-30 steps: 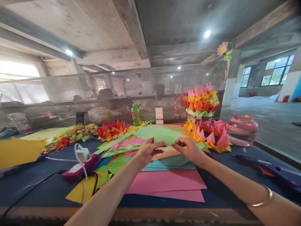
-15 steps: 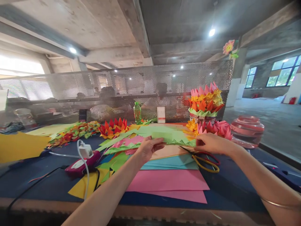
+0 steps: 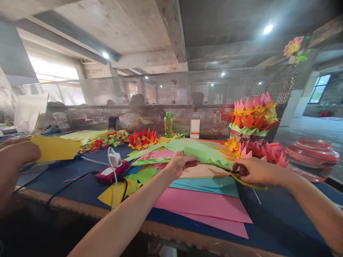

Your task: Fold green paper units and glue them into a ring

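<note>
My left hand (image 3: 179, 165) pinches a little green paper (image 3: 197, 153) over the middle of the table (image 3: 270, 214). My right hand (image 3: 245, 170) is curled up, holding the scissors (image 3: 252, 184) by their yellow handle. Nearer me lie blue sheets (image 3: 214, 186) and pink sheets (image 3: 203, 205). Far left, another person's hand (image 3: 30, 152) touches yellow paper (image 3: 59, 147).

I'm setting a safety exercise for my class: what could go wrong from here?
Three possible risks. The scissors in the right hand appear to point towards the left hand, which holds green paper, so a slip might nick that hand. The white cable runs close to the left forearm; a snag could tug the charger. The see-through jar sits near the right forearm, so a sideways swing might knock it.
</note>
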`<state>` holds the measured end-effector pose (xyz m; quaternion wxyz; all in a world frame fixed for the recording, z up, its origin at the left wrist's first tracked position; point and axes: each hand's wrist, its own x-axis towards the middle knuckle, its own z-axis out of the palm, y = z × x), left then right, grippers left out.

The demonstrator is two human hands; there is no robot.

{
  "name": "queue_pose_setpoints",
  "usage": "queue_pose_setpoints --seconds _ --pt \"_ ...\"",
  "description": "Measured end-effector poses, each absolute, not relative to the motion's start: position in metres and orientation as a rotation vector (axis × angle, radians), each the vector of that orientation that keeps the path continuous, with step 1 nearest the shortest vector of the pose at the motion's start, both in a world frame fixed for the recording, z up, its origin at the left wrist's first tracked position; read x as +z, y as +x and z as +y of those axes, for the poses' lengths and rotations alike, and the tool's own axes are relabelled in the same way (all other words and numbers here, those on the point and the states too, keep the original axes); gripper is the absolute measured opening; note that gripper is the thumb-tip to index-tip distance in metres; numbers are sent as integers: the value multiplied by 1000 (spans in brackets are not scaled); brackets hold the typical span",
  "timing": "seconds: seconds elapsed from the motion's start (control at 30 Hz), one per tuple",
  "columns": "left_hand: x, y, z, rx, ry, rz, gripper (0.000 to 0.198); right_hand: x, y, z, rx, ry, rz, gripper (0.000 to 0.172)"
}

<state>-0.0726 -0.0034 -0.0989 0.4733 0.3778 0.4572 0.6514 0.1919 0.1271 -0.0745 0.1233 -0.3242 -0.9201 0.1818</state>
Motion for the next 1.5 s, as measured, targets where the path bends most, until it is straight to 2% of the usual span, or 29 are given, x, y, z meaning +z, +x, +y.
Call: queue_pose_setpoints --seconds 0.13,0.3,0.5,0.67,0.8,0.97,1.2,1.5 --pt "-99 -73 -4 1565 993 1111 29 -73 188 136 601 -835 -2475 30" --pt "-99 -69 -9 1388 1148 1118 35 -83 170 123 853 -769 -2245 44" --pt "-99 -63 -17 1077 1355 1105 26 -92 143 94 1004 -680 -2031 54" --pt "-102 -60 -20 921 1453 1091 16 -101 131 69 1141 -634 -1996 54" --pt "-102 -55 -22 863 1470 1110 19 -105 127 60 1203 -611 -1978 54" --pt "-101 -55 -18 1009 1412 1145 24 -103 127 62 1247 -610 -1928 53" --pt "-100 -59 -11 1332 1286 1128 46 -104 124 62 1270 -600 -1849 59" --pt "-105 -49 -14 1334 1144 1066 48 -109 122 61 1360 -608 -1781 61"
